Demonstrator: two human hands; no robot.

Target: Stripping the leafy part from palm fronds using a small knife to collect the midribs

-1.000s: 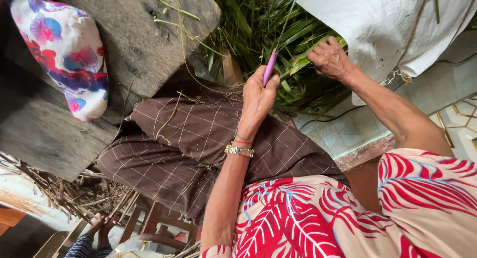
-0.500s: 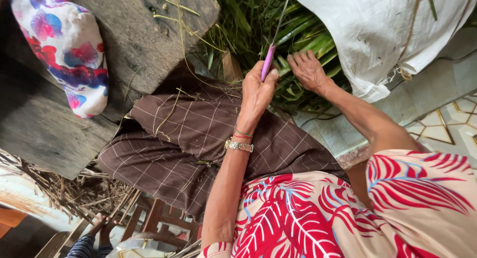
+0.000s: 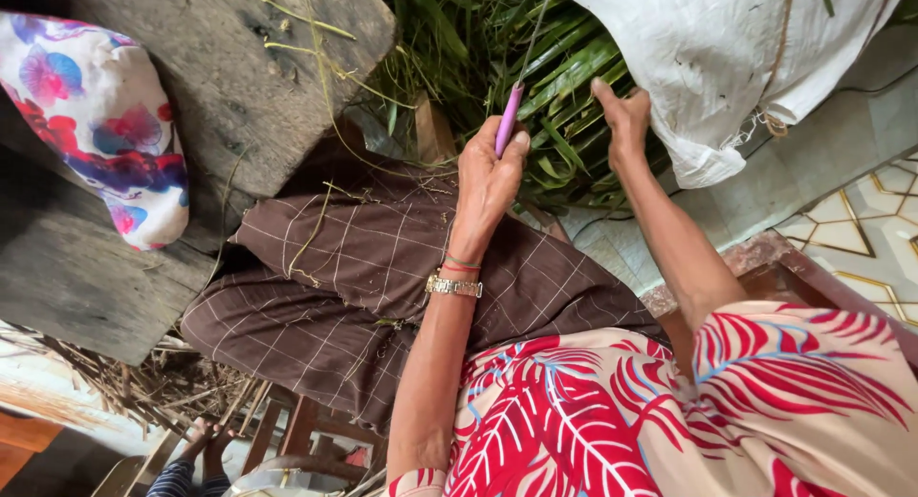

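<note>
My left hand (image 3: 486,176), with a metal watch and thread bands on the wrist, is closed on a purple-handled knife (image 3: 508,120) whose thin blade points up into a pile of long green leaves (image 3: 564,86). My right hand (image 3: 622,114) reaches into the same pile at the edge of a white sack (image 3: 736,57), its fingers curled around some of the leaves. My lap in brown checked trousers (image 3: 382,267) lies below both hands.
A worn wooden bench (image 3: 229,86) carries a flowered cushion (image 3: 96,124) and stray stems. Dry straw (image 3: 143,382) lies under it. Another person's feet (image 3: 199,440) show at the bottom left, by a wooden stool (image 3: 296,430). Tiled floor (image 3: 861,239) is at the right.
My right hand lifted off the leaves, spread flat, then pushed back into the pile and curled around leaves. My left hand kept the knife and shifted only slightly.
</note>
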